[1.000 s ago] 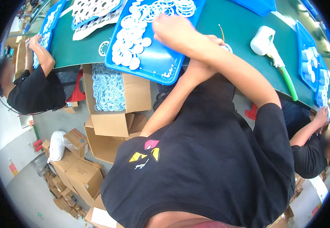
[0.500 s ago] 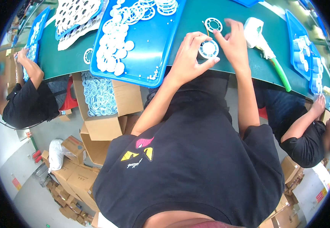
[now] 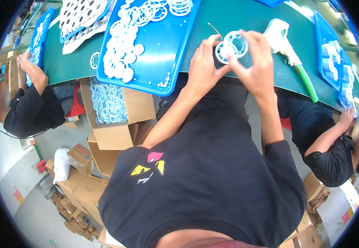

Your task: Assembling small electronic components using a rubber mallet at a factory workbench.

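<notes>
My left hand (image 3: 206, 66) grips the edge of a small white round part (image 3: 218, 53). A thin orange wire (image 3: 214, 28) sticks up beside the fingertips. With thumb and fingers my right hand (image 3: 258, 62) holds a white slotted ring (image 3: 231, 37), tilted and partly overlapping the round part. Whether the two pieces touch cannot be made out. Left of my hands, a blue tray (image 3: 163, 49) carries many white discs (image 3: 119, 51) and slotted rings (image 3: 158, 13), plus tiny white bits near its front corner.
On the green table, a white tool with a green handle (image 3: 305, 80) lies to the right. A loose ring (image 3: 94, 60) and white moulded trays (image 3: 82, 18) are at left. A carton of rings (image 3: 107, 103) stands below the table edge. Co-workers sit on both sides.
My right hand has lifted the slotted ring off the table and brought it toward me, over the round part in my left hand. The left hand stays nearly in place.
</notes>
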`<state>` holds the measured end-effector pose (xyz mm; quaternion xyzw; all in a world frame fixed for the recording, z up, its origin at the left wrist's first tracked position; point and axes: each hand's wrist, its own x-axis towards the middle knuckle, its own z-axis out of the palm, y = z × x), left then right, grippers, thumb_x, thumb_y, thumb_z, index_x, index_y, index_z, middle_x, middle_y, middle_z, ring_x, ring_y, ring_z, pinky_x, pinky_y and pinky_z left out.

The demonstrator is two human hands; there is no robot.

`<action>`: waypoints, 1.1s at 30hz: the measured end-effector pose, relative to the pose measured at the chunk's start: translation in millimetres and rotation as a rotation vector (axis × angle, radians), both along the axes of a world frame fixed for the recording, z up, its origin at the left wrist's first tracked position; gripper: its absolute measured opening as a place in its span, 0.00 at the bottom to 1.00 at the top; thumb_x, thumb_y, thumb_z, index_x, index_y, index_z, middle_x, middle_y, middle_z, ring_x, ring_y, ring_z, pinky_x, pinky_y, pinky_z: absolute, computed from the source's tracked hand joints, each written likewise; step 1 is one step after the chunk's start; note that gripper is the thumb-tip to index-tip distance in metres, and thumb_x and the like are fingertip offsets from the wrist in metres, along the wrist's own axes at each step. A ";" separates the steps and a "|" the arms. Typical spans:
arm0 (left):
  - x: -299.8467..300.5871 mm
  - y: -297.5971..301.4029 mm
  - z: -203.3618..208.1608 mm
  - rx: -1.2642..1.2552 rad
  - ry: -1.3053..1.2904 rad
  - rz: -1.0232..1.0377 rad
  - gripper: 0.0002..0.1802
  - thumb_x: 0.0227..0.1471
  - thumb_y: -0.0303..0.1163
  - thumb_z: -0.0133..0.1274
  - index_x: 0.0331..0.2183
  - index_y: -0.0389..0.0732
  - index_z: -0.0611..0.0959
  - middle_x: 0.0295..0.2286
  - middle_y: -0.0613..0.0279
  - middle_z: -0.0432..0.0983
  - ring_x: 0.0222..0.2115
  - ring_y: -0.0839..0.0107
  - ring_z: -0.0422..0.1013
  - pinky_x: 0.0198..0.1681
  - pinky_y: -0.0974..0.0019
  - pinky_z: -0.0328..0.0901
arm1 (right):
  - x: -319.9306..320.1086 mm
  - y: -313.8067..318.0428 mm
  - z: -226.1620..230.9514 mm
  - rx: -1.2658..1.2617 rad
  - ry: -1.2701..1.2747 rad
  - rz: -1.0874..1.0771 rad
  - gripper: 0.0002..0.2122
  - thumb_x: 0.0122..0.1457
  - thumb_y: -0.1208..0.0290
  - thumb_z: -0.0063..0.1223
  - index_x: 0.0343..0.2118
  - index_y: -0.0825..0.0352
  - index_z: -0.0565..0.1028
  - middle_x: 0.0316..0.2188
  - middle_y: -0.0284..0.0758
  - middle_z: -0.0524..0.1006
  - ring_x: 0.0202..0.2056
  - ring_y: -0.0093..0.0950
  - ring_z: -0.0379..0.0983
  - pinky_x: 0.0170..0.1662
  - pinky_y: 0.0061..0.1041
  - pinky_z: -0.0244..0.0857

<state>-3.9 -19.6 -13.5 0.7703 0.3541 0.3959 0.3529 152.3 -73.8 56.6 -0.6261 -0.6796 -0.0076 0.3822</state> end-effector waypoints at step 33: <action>6.4 -16.2 3.7 0.036 -0.024 0.029 0.42 0.51 0.38 0.70 0.60 0.34 0.67 0.49 0.42 0.74 0.47 0.42 0.75 0.49 0.49 0.72 | -11.0 -13.4 -6.5 -0.184 0.066 -0.029 0.25 0.51 0.66 0.69 0.51 0.72 0.76 0.50 0.47 0.74 0.50 0.46 0.73 0.56 0.42 0.68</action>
